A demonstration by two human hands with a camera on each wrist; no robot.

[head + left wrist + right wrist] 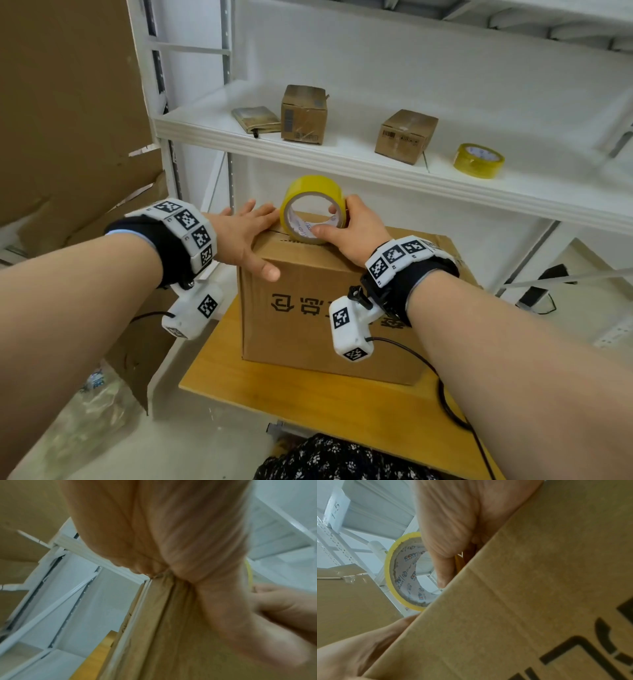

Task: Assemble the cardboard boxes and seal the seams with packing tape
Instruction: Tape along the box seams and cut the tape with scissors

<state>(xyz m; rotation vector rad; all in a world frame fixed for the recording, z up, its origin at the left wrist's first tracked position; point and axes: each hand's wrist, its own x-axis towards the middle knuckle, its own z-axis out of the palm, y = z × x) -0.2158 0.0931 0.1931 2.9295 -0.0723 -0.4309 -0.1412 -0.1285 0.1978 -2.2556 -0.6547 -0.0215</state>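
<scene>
Nearest me, my left hand (244, 236) lies flat with straight fingers on the box (325, 308), thumb over its front edge. My right hand (352, 228) pinches the tape roll (313, 205) upright on the box top, shelf (342, 161) beyond.

White metal shelving (342, 150) stands against a white wall (411, 61); a yellow wooden table (308, 404) sits below on pale floor (191, 442)
</scene>
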